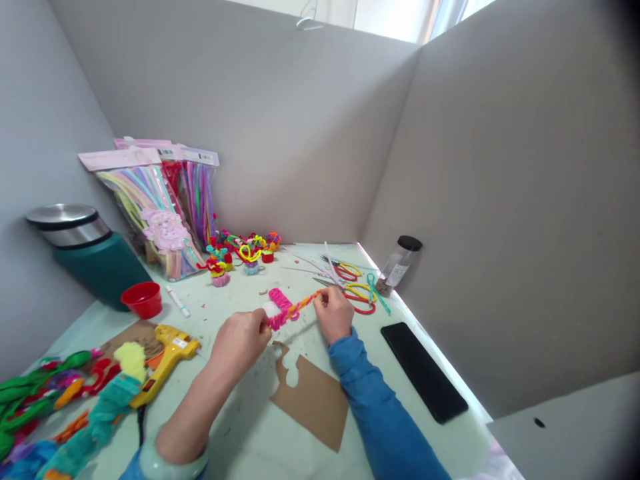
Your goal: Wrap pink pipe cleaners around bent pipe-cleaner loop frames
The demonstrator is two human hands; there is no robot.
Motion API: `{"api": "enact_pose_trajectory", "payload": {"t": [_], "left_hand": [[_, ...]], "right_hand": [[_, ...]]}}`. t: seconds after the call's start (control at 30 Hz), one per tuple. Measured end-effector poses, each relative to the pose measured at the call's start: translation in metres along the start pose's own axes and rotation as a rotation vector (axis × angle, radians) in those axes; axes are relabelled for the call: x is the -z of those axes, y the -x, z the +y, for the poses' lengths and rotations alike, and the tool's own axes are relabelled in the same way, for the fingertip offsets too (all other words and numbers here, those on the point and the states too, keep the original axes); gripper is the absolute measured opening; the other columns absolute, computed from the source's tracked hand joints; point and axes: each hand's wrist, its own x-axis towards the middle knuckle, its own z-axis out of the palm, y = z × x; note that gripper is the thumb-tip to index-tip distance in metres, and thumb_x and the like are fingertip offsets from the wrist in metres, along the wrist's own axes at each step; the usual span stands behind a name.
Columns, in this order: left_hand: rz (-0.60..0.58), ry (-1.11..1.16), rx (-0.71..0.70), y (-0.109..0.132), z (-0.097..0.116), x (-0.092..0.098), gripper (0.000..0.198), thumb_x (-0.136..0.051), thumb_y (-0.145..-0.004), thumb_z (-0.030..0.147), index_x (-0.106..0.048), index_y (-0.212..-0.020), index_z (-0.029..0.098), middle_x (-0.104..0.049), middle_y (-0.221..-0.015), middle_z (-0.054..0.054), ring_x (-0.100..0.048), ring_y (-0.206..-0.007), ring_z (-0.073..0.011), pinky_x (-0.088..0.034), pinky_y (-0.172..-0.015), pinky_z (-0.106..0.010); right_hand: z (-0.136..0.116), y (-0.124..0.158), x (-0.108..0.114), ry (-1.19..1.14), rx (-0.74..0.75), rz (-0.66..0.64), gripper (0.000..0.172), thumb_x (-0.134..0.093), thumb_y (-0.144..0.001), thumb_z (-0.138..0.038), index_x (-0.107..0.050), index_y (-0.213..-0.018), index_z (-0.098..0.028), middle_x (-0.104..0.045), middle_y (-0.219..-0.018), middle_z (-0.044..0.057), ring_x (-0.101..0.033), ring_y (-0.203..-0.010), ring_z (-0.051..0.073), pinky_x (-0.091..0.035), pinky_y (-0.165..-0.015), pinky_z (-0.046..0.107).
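Note:
My left hand [243, 339] is closed on the near end of a pink pipe-cleaner piece [278, 298], which is wound in a thick loop shape with some white showing. My right hand [334, 313] pinches the far end of an orange-and-pink twisted pipe cleaner [304, 304]. That twist stretches between the hands, its other end meeting the pink piece. Below the hands, a brown cardboard sheet [315, 403] with a cut-out edge lies flat. Beyond my right hand are scissors [361, 292] with red and yellow handles.
At left stand a teal bottle [100, 260], a red cup [143, 301] and a yellow glue gun [167, 360] beside colourful fuzzy pieces [65, 400]. Bagged pipe cleaners [150, 213] and small figures [250, 257] are farther back. A black phone [424, 371] and a jar [400, 265] are at right.

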Motion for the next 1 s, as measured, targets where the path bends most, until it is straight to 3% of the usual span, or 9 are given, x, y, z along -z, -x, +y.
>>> {"api": "enact_pose_trajectory", "payload": {"t": [0.2,0.33,0.43,0.53,0.67,0.8,0.9,1.0], "left_hand": [[-0.135,0.123,-0.13,-0.003,0.007,-0.003,0.016,-0.046,-0.065,0.018,-0.061,-0.062,0.02,-0.061,-0.058,-0.003,-0.055,-0.058,-0.0151,-0.025,-0.051,-0.023],[-0.145,0.112,-0.115,-0.005,0.004,-0.007,0.018,-0.045,-0.067,0.017,-0.062,-0.064,0.02,-0.062,-0.061,-0.004,-0.056,-0.06,-0.0163,-0.028,-0.054,-0.024],[-0.194,0.267,-0.126,-0.01,-0.005,-0.01,0.021,-0.05,-0.069,0.024,-0.064,-0.083,0.021,-0.067,-0.079,-0.006,-0.06,-0.076,-0.0192,-0.035,-0.06,-0.024],[-0.162,0.5,-0.125,-0.02,-0.003,-0.018,0.035,-0.053,-0.071,0.037,-0.06,-0.101,0.02,-0.065,-0.097,-0.008,-0.059,-0.088,-0.0207,-0.04,-0.068,-0.025],[-0.093,0.712,-0.101,-0.037,0.017,-0.047,0.027,-0.05,-0.074,0.035,-0.062,-0.09,0.018,-0.066,-0.087,-0.007,-0.06,-0.082,-0.0189,-0.041,-0.07,-0.025],[-0.104,0.96,-0.023,-0.045,0.026,-0.074,0.022,-0.045,-0.075,0.035,-0.057,-0.076,0.017,-0.059,-0.062,-0.001,-0.054,-0.055,-0.0137,-0.039,-0.052,-0.023],[-0.12,1.028,0.049,-0.047,0.02,-0.078,0.024,-0.043,-0.077,0.038,-0.054,-0.071,0.017,-0.048,-0.051,0.004,-0.04,-0.04,-0.0093,-0.03,-0.042,-0.021],[-0.101,0.995,0.02,-0.049,0.015,-0.074,0.028,-0.045,-0.076,0.042,-0.053,-0.067,0.017,-0.046,-0.052,0.004,-0.037,-0.044,-0.0086,-0.028,-0.043,-0.02]], "right_hand": [[0.005,-0.002,-0.004,0.001,-0.068,-0.037,0.009,-0.049,-0.075,-0.02,-0.056,-0.069,-0.017,-0.06,-0.064,0.001,-0.054,-0.059,0.014,-0.033,-0.056,0.023],[0.01,-0.002,-0.002,-0.006,-0.069,-0.049,0.009,-0.05,-0.075,-0.02,-0.056,-0.069,-0.017,-0.06,-0.065,0.001,-0.054,-0.06,0.014,-0.034,-0.056,0.024],[0.008,0.001,0.001,-0.085,-0.001,-0.074,0.012,-0.047,-0.078,-0.019,-0.057,-0.073,-0.017,-0.06,-0.068,0.002,-0.054,-0.062,0.014,-0.037,-0.059,0.024],[-0.001,0.005,0.002,-0.168,0.075,-0.095,0.013,-0.045,-0.081,-0.018,-0.057,-0.077,-0.017,-0.06,-0.072,0.003,-0.053,-0.064,0.014,-0.039,-0.063,0.024],[-0.016,0.011,0.004,-0.275,0.142,-0.103,0.013,-0.045,-0.082,-0.017,-0.058,-0.081,-0.018,-0.059,-0.075,0.004,-0.054,-0.069,0.015,-0.041,-0.066,0.026],[-0.023,0.012,0.006,-0.42,0.151,-0.164,0.016,-0.044,-0.084,-0.018,-0.059,-0.086,-0.019,-0.06,-0.081,0.006,-0.055,-0.077,0.016,-0.043,-0.069,0.028],[-0.022,0.009,0.008,-0.528,0.067,-0.17,0.017,-0.043,-0.085,-0.02,-0.06,-0.092,-0.019,-0.058,-0.086,0.007,-0.055,-0.08,0.017,-0.045,-0.069,0.028],[-0.02,0.007,0.007,-0.605,-0.031,-0.188,0.02,-0.044,-0.086,-0.024,-0.06,-0.097,-0.019,-0.057,-0.092,0.008,-0.056,-0.081,0.017,-0.045,-0.069,0.028]]}}
